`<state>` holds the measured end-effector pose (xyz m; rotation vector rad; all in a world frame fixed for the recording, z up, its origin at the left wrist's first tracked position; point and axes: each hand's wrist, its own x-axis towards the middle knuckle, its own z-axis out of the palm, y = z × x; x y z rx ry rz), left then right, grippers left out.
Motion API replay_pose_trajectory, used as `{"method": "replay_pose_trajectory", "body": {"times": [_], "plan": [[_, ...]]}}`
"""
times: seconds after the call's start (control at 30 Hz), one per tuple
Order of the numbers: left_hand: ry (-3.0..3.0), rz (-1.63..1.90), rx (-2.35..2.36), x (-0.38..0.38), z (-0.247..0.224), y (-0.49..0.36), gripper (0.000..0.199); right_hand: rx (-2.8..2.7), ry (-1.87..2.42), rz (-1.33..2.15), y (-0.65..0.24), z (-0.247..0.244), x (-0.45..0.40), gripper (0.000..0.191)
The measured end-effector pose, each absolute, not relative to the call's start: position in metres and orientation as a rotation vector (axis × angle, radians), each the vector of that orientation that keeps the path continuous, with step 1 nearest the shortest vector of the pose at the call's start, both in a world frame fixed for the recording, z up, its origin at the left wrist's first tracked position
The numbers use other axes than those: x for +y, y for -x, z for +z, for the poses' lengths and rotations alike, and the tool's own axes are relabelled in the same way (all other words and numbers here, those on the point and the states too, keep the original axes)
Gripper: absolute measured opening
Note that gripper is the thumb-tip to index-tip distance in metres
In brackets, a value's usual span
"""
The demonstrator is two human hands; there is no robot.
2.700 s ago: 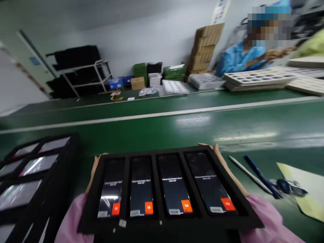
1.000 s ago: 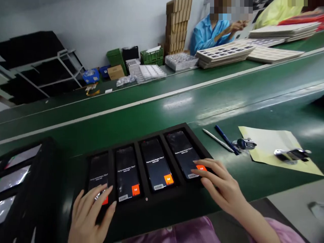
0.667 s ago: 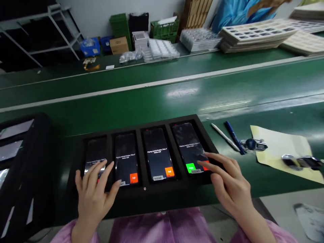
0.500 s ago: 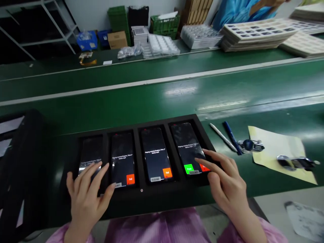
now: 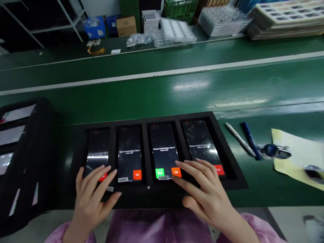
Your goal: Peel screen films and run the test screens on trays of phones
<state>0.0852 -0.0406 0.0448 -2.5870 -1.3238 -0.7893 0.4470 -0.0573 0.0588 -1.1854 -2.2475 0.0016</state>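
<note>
Surface: a long, glossy green workbench top (image 5: 162, 91), crossed lengthwise by a pale stripe.
Centre: a black rectangular four-slot tray (image 5: 202, 116) lying flat near the bench's front edge.
Left: a second black slotted tray (image 5: 43, 108), just beside the first.
Right: a slim white stylus (image 5: 239, 138) and a dark blue pen (image 5: 250, 140) lying side by side, a small blue-and-silver metal object (image 5: 273, 152), and a pale yellow paper sheet (image 5: 296, 141).
Far side: clear plastic trays (image 5: 174, 32), a clear plastic bag (image 5: 139, 38), a small white label (image 5: 115, 51), a coiled orange ribbon (image 5: 95, 49), and stacked beige trays (image 5: 286, 22).
</note>
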Motion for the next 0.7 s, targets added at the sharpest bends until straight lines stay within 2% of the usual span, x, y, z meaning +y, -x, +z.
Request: {"method": "replay_pose_trajectory", "body": {"times": [0.23, 0.43, 0.57, 0.7], "plan": [[2.604, -0.629, -1.368, -0.046, 0.05, -0.083, 0.038, -2.319, 1.065, -0.077, -0.425, 0.068, -0.04, 0.04], [2.602, -0.711, -1.403, -0.048, 0.053, -0.09, 0.035, -2.222, 1.086, 0.029, -0.433, 0.057, -0.037, 0.026], [2.608, -0.74, -1.373, -0.046, 0.055, -0.092, 0.036, -2.128, 1.149, 0.085, -0.43, 0.043, -0.037, 0.032], [2.616, -0.752, -1.306, -0.043, 0.056, -0.096, 0.037, -2.068, 1.183, 0.107, -0.431, 0.04, -0.038, 0.047]]}}
